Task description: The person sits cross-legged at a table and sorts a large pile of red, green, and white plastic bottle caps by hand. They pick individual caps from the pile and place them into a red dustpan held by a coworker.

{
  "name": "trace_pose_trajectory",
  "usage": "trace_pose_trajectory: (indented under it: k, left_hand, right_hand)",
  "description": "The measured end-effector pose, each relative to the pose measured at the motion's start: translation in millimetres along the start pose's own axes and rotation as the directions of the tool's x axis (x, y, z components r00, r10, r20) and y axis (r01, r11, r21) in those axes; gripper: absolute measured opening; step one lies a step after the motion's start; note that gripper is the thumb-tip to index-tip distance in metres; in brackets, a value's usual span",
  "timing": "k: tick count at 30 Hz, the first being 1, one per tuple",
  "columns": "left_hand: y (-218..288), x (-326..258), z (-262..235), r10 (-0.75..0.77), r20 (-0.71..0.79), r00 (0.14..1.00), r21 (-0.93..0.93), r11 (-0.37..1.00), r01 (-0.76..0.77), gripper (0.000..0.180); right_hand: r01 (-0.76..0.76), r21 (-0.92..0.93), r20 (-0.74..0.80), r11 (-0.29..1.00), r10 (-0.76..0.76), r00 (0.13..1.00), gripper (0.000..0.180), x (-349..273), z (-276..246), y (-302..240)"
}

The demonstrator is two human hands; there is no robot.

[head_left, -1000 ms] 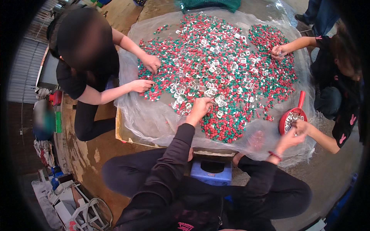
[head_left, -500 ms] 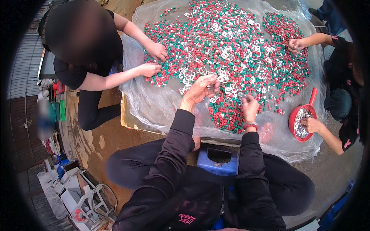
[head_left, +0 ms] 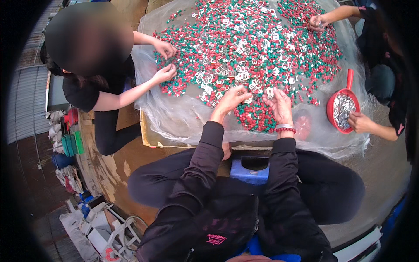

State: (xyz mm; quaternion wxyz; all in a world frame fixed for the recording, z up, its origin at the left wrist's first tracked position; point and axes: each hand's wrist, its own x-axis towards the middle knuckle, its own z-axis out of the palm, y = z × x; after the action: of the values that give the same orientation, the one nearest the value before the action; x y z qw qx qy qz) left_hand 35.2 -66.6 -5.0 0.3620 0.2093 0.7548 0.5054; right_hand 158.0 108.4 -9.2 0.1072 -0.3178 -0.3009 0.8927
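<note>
A wide heap of small red and green pieces mixed with white clips (head_left: 244, 52) lies on a clear plastic sheet (head_left: 174, 118) over a low table. My left hand (head_left: 232, 98) rests at the heap's near edge, its fingers curled around white clips. My right hand (head_left: 279, 105) sits just right of it on the red pieces, fingers spread, with a red bead bracelet (head_left: 286, 129) on the wrist. Both of my arms are in black sleeves.
A person on the left picks at the heap with both hands (head_left: 165, 61). Another person on the right holds a red scoop (head_left: 343, 109) of white clips. A third hand (head_left: 318, 21) works at the far right. A blue stool (head_left: 251, 169) is under me.
My right hand left the red scoop at the right and came to the heap beside my left hand. My left hand stayed at the near edge and curled its fingers.
</note>
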Motion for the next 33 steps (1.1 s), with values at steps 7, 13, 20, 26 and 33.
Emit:
trace_pose_trajectory:
  k: [7, 13, 20, 26, 33]
  left_hand:
    - [48, 4, -1, -0.033, 0.126, 0.992, 0.093, 0.995, 0.021, 0.019]
    - [79, -1, 1, -0.056, 0.224, 0.973, 0.018, 0.998, 0.054, 0.017]
    - [87, -2, 12, 0.127, 0.148, 0.981, 0.021, 0.991, -0.131, 0.015]
    - [86, -7, 16, 0.114, 0.045, 0.992, -0.046, 0.993, -0.112, 0.021]
    - [89, -11, 11, 0.108, 0.097, 0.989, -0.041, 0.994, -0.105, 0.017]
  right_hand:
    - [-0.059, 0.143, 0.121, 0.988, 0.042, 0.992, 0.036, -12, -10, -4]
    - [-0.287, -0.080, 0.085, 0.954, 0.294, 0.952, 0.054, -21, -9, -24]
    - [-0.206, 0.080, 0.199, 0.975, 0.186, 0.962, 0.027, -30, 16, -16]
    - [-0.056, 0.153, 0.139, 0.987, 0.035, 0.990, 0.022, -22, 16, -17]
    - [0.008, -0.076, 0.205, 0.997, 0.008, 0.979, 0.021, -23, 21, -21]
